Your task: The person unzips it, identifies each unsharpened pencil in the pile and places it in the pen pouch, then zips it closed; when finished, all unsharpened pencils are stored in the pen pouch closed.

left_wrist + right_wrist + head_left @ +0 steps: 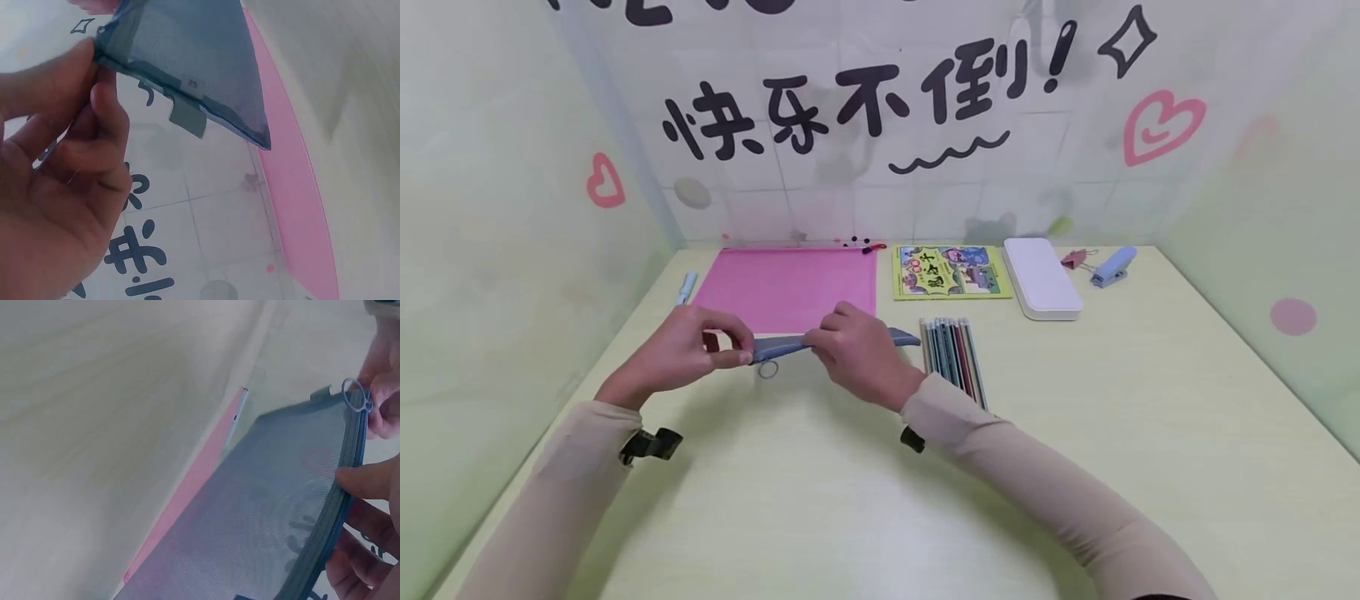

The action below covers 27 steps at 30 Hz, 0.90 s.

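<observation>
A grey-blue mesh zipper pouch is held up above the table, seen nearly edge-on in the head view. My left hand pinches its zipper-end corner between thumb and index finger. Farther along the zipper edge, my right hand grips it, thumb on one side and fingers on the other in the right wrist view. A ring pull dangles near the left fingertips. In the left wrist view, a small fabric tab sticks out from the pouch's side seam.
Behind the hands lies a pink pouch, with a light-blue pen at its left. Several pencils lie by my right hand. Farther right are a yellow comic book, a white case, a red binder clip and a blue stapler.
</observation>
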Tool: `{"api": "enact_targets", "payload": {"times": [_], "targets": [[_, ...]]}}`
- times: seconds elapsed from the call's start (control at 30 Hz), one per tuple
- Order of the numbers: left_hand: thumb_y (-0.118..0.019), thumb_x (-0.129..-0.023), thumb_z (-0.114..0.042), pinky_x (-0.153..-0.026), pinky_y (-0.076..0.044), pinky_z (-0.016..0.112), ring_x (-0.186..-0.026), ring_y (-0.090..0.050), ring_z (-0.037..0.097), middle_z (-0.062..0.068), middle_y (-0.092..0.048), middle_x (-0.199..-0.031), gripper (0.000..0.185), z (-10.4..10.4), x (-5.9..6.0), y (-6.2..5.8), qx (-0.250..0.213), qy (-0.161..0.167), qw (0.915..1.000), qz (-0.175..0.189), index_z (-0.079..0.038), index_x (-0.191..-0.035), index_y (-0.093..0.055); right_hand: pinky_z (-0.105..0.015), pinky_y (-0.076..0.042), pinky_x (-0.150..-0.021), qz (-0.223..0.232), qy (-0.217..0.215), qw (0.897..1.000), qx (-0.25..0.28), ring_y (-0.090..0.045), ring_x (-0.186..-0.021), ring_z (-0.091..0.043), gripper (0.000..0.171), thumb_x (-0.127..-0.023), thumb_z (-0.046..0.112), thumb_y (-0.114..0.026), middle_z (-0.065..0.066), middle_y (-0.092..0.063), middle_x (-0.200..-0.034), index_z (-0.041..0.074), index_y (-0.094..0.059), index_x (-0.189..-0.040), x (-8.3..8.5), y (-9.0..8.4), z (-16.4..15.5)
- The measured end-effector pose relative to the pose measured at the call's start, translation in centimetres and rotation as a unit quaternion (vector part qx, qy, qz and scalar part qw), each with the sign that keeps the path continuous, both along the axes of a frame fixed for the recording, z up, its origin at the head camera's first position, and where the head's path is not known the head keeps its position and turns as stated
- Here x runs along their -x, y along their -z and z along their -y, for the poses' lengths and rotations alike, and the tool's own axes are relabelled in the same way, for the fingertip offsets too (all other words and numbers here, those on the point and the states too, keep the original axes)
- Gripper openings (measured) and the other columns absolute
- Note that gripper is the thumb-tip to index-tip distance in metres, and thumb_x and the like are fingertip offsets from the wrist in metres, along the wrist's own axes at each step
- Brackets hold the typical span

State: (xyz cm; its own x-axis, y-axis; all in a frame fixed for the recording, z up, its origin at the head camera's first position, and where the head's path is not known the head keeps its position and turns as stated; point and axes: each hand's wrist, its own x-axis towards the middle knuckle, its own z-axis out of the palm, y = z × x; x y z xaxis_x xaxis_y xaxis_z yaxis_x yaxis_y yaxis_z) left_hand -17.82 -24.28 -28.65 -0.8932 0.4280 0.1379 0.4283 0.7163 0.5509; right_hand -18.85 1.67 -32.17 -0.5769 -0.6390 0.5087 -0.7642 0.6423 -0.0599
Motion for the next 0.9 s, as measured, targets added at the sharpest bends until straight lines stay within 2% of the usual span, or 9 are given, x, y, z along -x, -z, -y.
{"api": "enact_targets", "payload": {"times": [0.1, 0.23, 0.37, 0.5, 0.6, 0.77, 0.83, 0.9], "targets": [[-0.078, -0.087, -0.016, -0.07, -0.05, 0.021, -0.087, -0.06, 0.011, -0.007, -0.074, -0.095, 0.012, 0.1, 0.0, 0.3, -0.017, 0.003, 0.9998, -0.01, -0.026, -0.094, -0.075, -0.021, -0.054, -0.075, 0.003, 0.005, 0.999, 0.043, -0.06, -0.087, -0.013, 0.013, -0.093, 0.017, -0.073, 0.003, -0.076, -0.09, 0.019, -0.079, -0.104, 0.4, -0.3, -0.2], [-0.08, -0.086, -0.02, -0.081, -0.05, 0.017, -0.093, -0.061, 0.009, -0.009, -0.075, -0.106, 0.024, -0.2, -0.1, 0.7, -0.061, -0.006, 0.997, -0.048, -0.029, -0.108, -0.075, -0.024, -0.054, -0.075, 0.015, 0.013, 0.996, 0.087, -0.059, -0.087, -0.015, 0.013, -0.091, 0.016, -0.074, 0.002, -0.076, -0.089, 0.018, -0.08, -0.102, 1.0, -0.7, -0.4], [-0.08, -0.086, -0.014, -0.077, -0.048, 0.016, -0.087, -0.062, 0.006, -0.006, -0.076, -0.103, 0.029, -1.0, 0.0, 0.9, -0.111, -0.021, 0.987, -0.114, -0.028, -0.11, -0.076, -0.027, -0.053, -0.074, 0.03, 0.009, 0.991, 0.13, -0.061, -0.085, -0.017, 0.013, -0.09, 0.013, -0.075, 0.001, -0.078, -0.088, 0.015, -0.081, -0.101, 1.5, -1.3, -0.5], [-0.078, -0.085, -0.003, -0.078, -0.05, 0.013, -0.086, -0.063, 0.0, -0.01, -0.076, -0.096, 0.03, -1.9, 0.4, 0.8, -0.163, -0.024, 0.9684, -0.187, -0.019, -0.109, -0.078, -0.03, -0.054, -0.077, 0.062, 0.007, 0.982, 0.178, -0.064, -0.086, -0.019, 0.014, -0.088, 0.01, -0.075, -0.002, -0.079, -0.09, 0.013, -0.081, -0.101, 1.8, -2.0, -0.7], [-0.077, -0.083, 0.003, -0.082, -0.051, 0.012, -0.087, -0.065, -0.003, -0.014, -0.076, -0.094, 0.028, -2.8, 0.7, 0.7, -0.209, -0.031, 0.9504, -0.228, -0.012, -0.107, -0.079, -0.033, -0.053, -0.084, 0.08, 0.014, 0.976, 0.204, -0.064, -0.092, -0.019, 0.016, -0.089, 0.011, -0.075, -0.002, -0.079, -0.097, 0.013, -0.08, -0.104, 2.0, -2.4, -0.8], [-0.077, -0.08, 0.009, -0.081, -0.053, 0.011, -0.086, -0.066, -0.005, 0.012, -0.078, -0.092, 0.026, -4.4, 1.2, 0.3, -0.262, -0.034, 0.9173, -0.298, -0.001, -0.104, -0.078, -0.036, -0.049, -0.092, 0.061, 0.007, 0.964, 0.259, -0.059, -0.1, -0.02, 0.019, -0.088, 0.014, -0.077, -0.004, -0.075, -0.102, 0.011, -0.077, -0.106, 1.8, -2.6, -0.7], [-0.078, -0.079, 0.009, -0.081, -0.053, 0.01, -0.086, -0.068, -0.005, 0.021, -0.077, -0.091, 0.024, -5.0, 1.5, 0.1, -0.265, -0.029, 0.9054, -0.33, 0.001, -0.102, -0.078, -0.031, -0.051, -0.088, 0.067, -0.011, 0.953, 0.296, -0.062, -0.096, -0.019, 0.02, -0.088, 0.013, -0.077, -0.006, -0.074, -0.1, 0.008, -0.075, -0.107, 1.5, -2.8, -0.4], [-0.078, -0.079, 0.008, -0.082, -0.054, 0.009, -0.088, -0.071, -0.003, 0.02, -0.077, -0.091, 0.023, -5.6, 1.7, 0.0, -0.265, -0.026, 0.8947, -0.358, 0.002, -0.101, -0.078, -0.026, -0.054, -0.079, 0.103, -0.036, 0.937, 0.333, -0.065, -0.086, -0.018, 0.02, -0.089, 0.012, -0.076, -0.008, -0.075, -0.095, 0.006, -0.074, -0.108, 1.0, -3.2, -0.1]]}}
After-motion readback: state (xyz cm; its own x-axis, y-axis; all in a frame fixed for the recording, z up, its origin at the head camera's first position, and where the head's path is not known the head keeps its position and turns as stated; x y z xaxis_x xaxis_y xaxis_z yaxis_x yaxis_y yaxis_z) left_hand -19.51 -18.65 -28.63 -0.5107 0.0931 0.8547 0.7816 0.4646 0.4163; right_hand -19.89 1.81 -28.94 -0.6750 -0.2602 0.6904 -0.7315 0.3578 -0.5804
